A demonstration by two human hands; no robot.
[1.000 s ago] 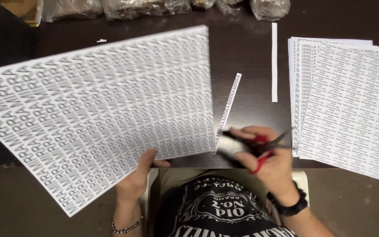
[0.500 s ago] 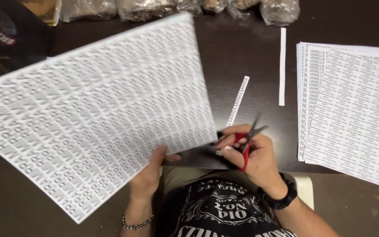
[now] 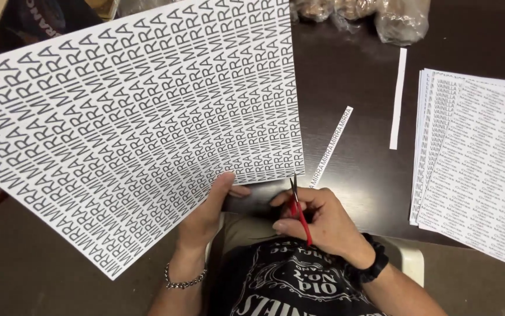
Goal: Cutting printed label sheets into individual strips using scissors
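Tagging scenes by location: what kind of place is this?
Probably a home or small workshop table used for paper cutting: a dark table, a stack of printed sheets, cut paper strips, and bagged goods at the back.

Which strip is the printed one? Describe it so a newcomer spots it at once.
Start at the dark table, between the big printed sheet in the left hand and the paper stack at right. Two narrow strips lie there. The printed strip is slanted and nearer the scissors; the plain strip is blank and nearly upright.
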